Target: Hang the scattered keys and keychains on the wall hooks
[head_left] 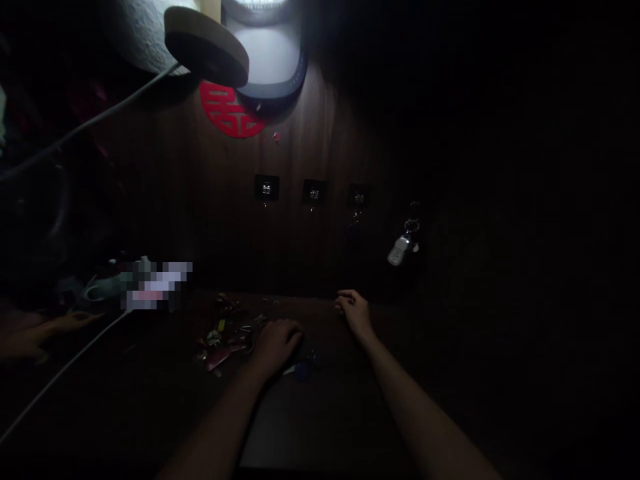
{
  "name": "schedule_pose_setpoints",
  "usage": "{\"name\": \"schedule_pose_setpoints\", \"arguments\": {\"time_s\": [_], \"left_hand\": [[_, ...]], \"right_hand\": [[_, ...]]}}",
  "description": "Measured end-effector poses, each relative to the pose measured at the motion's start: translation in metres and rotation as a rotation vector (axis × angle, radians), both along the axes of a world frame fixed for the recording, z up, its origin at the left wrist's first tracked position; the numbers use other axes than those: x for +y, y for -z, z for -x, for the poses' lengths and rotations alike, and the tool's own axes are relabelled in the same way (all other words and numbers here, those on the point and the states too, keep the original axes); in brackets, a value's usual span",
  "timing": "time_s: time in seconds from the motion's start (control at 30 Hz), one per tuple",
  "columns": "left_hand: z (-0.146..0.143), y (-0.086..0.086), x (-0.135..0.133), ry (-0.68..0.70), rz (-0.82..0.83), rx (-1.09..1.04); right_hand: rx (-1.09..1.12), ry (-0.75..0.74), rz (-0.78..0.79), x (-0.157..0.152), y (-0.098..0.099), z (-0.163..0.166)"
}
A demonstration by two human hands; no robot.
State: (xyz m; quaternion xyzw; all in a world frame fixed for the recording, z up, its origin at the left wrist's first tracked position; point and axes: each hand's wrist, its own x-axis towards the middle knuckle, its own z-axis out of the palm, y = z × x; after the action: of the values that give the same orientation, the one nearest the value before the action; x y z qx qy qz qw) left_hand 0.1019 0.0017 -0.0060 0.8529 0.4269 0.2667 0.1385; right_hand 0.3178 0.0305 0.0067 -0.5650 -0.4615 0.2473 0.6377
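Note:
My left hand rests palm down on the dark tabletop, fingers spread loosely, at the right edge of a pile of keys. A key with a round blue tag lies just right of its wrist. Farther right, my right hand is near the table's back edge, its fingers half bent and apart; I see nothing in it. On the upright wooden panel are black square hooks. A silver key fob hangs at the right end, and something dark blue hangs faintly from the third hook.
A lit lamp and a round-ended object are above, near a red cut-out ornament. At left are another person's hand, a blurred-out bright item and a white cable. The right side is very dark.

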Motion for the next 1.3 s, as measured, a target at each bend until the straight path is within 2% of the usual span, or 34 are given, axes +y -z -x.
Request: {"name": "schedule_pose_setpoints", "arguments": {"time_s": [0.17,0.33,0.53,0.63,0.73,0.87,1.13,1.3], "left_hand": [[0.0,0.001,0.001,-0.01,0.006,0.018],[0.002,0.004,0.003,0.004,-0.007,-0.004],[0.004,0.005,0.004,0.007,-0.009,-0.006],[0.005,0.005,0.004,-0.007,-0.007,-0.004],[0.005,0.005,0.005,-0.003,-0.012,-0.015],[0.005,0.005,0.005,0.004,-0.015,-0.014],[0.005,0.002,0.002,0.02,0.018,-0.05],[0.004,-0.001,-0.002,0.033,0.047,-0.102]], "right_hand": [[-0.056,-0.137,0.107,-0.018,0.01,0.01],[-0.254,-0.246,0.197,-0.04,0.01,0.02],[-0.319,-0.595,0.312,-0.058,0.003,0.022],[-0.395,-0.665,0.262,-0.058,0.004,0.022],[-0.547,-0.665,0.173,-0.055,0.01,0.023],[-0.652,-0.607,0.154,-0.052,0.018,0.026],[-0.485,-0.578,0.143,-0.05,0.016,0.027],[-0.413,-0.489,0.123,-0.051,0.011,0.028]]}}
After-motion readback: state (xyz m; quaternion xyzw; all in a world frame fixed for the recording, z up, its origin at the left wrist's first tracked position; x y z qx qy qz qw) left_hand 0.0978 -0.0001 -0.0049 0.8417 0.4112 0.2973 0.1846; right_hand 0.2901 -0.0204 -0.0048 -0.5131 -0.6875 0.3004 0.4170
